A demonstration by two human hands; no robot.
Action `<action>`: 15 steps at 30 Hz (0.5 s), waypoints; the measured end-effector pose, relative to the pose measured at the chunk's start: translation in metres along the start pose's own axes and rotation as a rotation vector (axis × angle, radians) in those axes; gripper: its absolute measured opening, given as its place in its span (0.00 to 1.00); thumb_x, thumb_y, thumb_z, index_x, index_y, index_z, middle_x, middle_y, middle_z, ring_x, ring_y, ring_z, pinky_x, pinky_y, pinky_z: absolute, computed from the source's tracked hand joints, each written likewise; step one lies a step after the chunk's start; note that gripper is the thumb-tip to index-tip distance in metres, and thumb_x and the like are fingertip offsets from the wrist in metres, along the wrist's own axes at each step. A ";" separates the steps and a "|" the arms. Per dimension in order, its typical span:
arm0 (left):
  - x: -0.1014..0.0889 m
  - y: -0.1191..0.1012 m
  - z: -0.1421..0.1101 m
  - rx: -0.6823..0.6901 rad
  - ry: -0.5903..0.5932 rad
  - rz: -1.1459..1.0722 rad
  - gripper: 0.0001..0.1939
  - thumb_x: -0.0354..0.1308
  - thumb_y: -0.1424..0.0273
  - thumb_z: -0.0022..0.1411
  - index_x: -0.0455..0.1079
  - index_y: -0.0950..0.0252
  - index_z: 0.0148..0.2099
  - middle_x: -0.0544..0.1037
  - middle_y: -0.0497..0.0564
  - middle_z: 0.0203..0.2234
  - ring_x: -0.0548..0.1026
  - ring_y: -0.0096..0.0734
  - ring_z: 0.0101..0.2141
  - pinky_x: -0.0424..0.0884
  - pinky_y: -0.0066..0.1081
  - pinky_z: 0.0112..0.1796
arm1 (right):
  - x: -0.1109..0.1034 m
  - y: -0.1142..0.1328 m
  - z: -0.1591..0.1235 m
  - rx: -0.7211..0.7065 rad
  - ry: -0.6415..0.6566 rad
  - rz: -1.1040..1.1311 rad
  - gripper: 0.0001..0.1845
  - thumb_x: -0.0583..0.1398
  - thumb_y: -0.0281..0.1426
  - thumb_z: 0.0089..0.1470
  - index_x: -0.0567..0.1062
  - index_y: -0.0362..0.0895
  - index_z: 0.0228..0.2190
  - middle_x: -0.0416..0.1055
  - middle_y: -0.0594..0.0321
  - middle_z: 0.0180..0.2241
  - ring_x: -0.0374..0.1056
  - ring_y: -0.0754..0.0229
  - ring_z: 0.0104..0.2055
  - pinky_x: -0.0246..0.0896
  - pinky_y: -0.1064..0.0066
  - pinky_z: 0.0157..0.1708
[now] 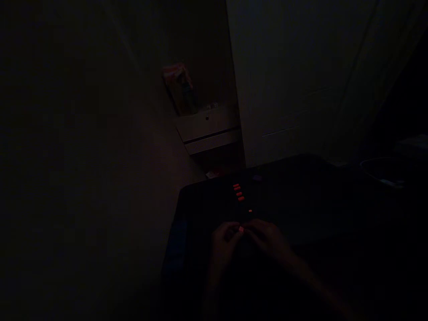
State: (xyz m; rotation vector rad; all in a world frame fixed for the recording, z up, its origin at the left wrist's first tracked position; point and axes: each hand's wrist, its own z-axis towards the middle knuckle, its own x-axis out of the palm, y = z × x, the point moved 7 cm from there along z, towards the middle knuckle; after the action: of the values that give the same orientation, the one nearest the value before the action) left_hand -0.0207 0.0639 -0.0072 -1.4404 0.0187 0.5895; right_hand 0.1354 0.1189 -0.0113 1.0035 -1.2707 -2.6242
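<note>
The picture is very dark. My left hand [222, 243] and my right hand [269, 234] meet over the dark surface, their fingertips closed on a small pinkish-red piece [241, 229]. Its kind cannot be made out, and the fingers partly cover it. Just beyond the hands lies a tiny orange-red piece [250, 211]. Farther off, several short orange-red pieces [239, 194] lie one behind another in a row.
A dark table or bed top [284, 200] bears these pieces, with a small purplish thing [257, 178] toward its far edge. Behind stands a pale drawer unit [209, 127], a colourful packet [180, 87] on it. A pale cable [377, 171] lies at right.
</note>
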 end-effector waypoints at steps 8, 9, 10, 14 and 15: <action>0.001 -0.005 0.000 0.080 0.040 0.031 0.11 0.66 0.63 0.62 0.83 0.61 0.43 0.84 0.53 0.38 0.78 0.37 0.37 0.72 0.33 0.39 | 0.001 0.001 0.001 -0.035 0.030 0.040 0.15 0.58 0.27 0.67 0.79 0.51 0.50 0.80 0.60 0.46 0.77 0.56 0.47 0.71 0.66 0.49; 0.001 -0.006 0.000 0.079 0.043 0.035 0.10 0.65 0.63 0.62 0.83 0.61 0.42 0.84 0.53 0.38 0.78 0.37 0.38 0.71 0.34 0.40 | 0.001 0.001 0.001 -0.035 0.025 0.044 0.15 0.58 0.27 0.67 0.79 0.51 0.50 0.80 0.60 0.46 0.77 0.56 0.47 0.71 0.66 0.49; 0.001 -0.007 0.000 0.075 0.047 0.041 0.10 0.65 0.63 0.63 0.83 0.61 0.41 0.84 0.53 0.37 0.78 0.37 0.37 0.71 0.34 0.39 | 0.000 0.002 0.001 -0.033 0.021 0.048 0.14 0.58 0.28 0.67 0.79 0.51 0.50 0.80 0.60 0.46 0.77 0.56 0.47 0.71 0.66 0.49; -0.002 -0.009 -0.001 0.063 0.017 0.068 0.09 0.65 0.63 0.62 0.81 0.62 0.38 0.82 0.51 0.32 0.76 0.35 0.32 0.69 0.32 0.36 | -0.002 0.006 0.002 -0.010 0.017 0.058 0.13 0.59 0.30 0.66 0.79 0.51 0.50 0.79 0.61 0.47 0.77 0.56 0.47 0.71 0.66 0.49; -0.002 -0.010 -0.001 0.063 0.007 0.069 0.08 0.65 0.63 0.62 0.81 0.62 0.38 0.82 0.50 0.32 0.76 0.34 0.32 0.69 0.32 0.36 | -0.002 0.007 0.002 -0.005 0.021 0.061 0.12 0.60 0.30 0.66 0.79 0.51 0.49 0.79 0.60 0.47 0.77 0.56 0.47 0.71 0.66 0.49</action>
State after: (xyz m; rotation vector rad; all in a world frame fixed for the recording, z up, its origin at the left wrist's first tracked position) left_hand -0.0187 0.0623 0.0028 -1.3850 0.0921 0.6350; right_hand 0.1345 0.1164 -0.0039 0.9730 -1.2694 -2.5640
